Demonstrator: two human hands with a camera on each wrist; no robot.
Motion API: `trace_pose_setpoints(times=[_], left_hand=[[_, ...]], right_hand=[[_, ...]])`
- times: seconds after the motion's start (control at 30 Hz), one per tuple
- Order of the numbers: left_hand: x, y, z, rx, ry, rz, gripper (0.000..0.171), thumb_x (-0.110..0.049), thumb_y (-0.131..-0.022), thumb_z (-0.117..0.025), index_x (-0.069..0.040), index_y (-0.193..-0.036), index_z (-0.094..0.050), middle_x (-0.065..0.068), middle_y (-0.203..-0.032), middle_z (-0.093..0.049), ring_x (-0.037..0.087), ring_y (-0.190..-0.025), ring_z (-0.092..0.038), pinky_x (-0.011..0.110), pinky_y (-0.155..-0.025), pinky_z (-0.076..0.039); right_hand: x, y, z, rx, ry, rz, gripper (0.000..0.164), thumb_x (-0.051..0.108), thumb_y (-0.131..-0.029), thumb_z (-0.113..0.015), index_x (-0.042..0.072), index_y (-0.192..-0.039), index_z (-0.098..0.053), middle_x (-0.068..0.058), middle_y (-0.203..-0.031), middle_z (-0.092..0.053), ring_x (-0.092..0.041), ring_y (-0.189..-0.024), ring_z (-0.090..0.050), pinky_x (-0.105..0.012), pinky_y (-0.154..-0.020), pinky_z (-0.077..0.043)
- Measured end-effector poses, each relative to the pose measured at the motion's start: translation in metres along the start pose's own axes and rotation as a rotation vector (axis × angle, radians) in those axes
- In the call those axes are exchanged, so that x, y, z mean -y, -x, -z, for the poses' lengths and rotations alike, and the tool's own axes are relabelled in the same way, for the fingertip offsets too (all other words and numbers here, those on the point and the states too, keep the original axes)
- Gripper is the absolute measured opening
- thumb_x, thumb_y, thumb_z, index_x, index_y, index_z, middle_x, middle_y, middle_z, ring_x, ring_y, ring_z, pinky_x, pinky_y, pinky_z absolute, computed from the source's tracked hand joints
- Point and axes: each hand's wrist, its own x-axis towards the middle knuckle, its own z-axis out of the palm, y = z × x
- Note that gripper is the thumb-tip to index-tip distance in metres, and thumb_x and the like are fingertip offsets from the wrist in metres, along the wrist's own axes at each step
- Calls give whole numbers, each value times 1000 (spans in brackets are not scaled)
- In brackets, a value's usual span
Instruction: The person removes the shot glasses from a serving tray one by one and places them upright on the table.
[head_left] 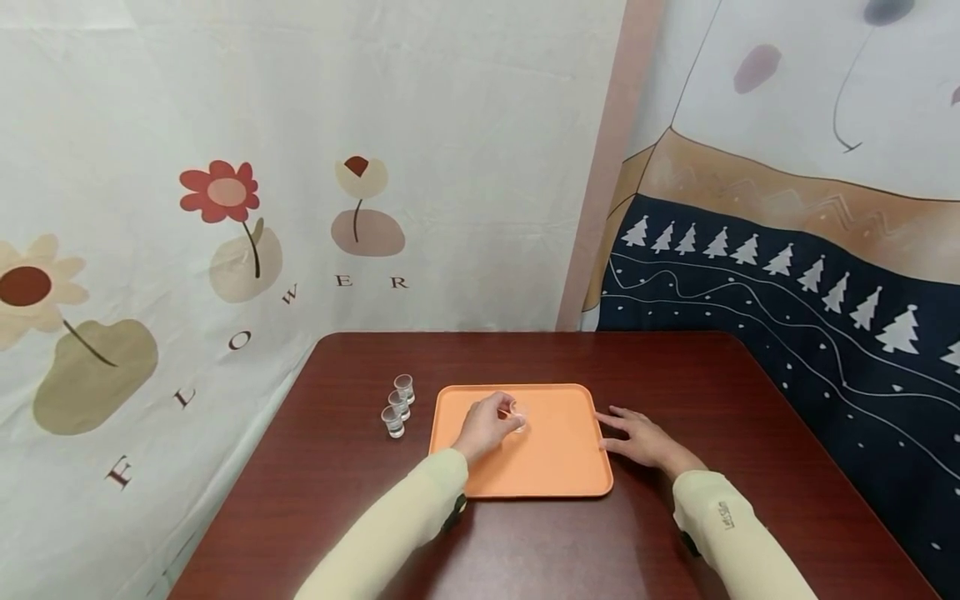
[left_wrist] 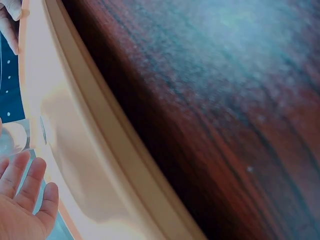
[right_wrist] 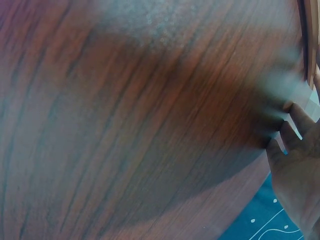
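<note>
Over the middle of an orange tray point(head_left: 540, 471), my left hand point(head_left: 480, 429) pinches a small clear shot glass point(head_left: 520, 419) between thumb and fingers. Whether the glass's base touches the tray cannot be told. The same glass point(left_wrist: 12, 139) shows partly at the edge of the left wrist view, past the hand's loose fingers point(left_wrist: 34, 180). My right hand point(head_left: 643, 439) lies with fingers spread at the tray's right side, its fingertips against or very near the rim. The right wrist view shows that hand point(right_wrist: 295, 175) with its fingers extended at the table surface.
Three more clear shot glasses point(head_left: 399, 405) stand in a slanting row left of the tray. The dark red-brown wooden table point(head_left: 360, 517) reaches back to a flower-printed curtain point(head_left: 480, 167); a dark cloth with white trees point(head_left: 787, 317) hangs at the right.
</note>
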Motion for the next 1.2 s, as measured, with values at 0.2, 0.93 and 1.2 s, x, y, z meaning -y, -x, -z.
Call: trace_pose_setpoints(times=[0.2, 0.93, 1.2], left_hand=[[-1, 3, 7, -24, 25, 17, 35, -25, -91, -74, -5, -118, -64, 4, -110, -67, 21, -99, -62, 38, -82, -51], [19, 36, 70, -242, 51, 0, 31, -16, -84, -80, -1, -108, -66, 6, -97, -70, 27, -97, -66, 43, -86, -52], [40, 63, 95, -277, 65, 46, 29, -14, -84, -80, -1, -106, -67, 7, -97, -71, 22, -92, -67, 39, -85, -54]], right_hand=[[-1, 0, 0, 5, -1, 4, 65, 46, -94, -64, 17, -150, -46, -27, -154, -31, -52, -140, -23, -71, -104, -25], [2, 1, 1, 3, -1, 9, 65, 43, -95, -65, 15, -150, -46, -28, -154, -31, -53, -139, -23, -71, -104, -26], [0, -2, -1, 12, -6, -20, 66, 46, -94, -64, 18, -151, -44, -26, -155, -30, -52, -141, -22, -71, -105, -24]])
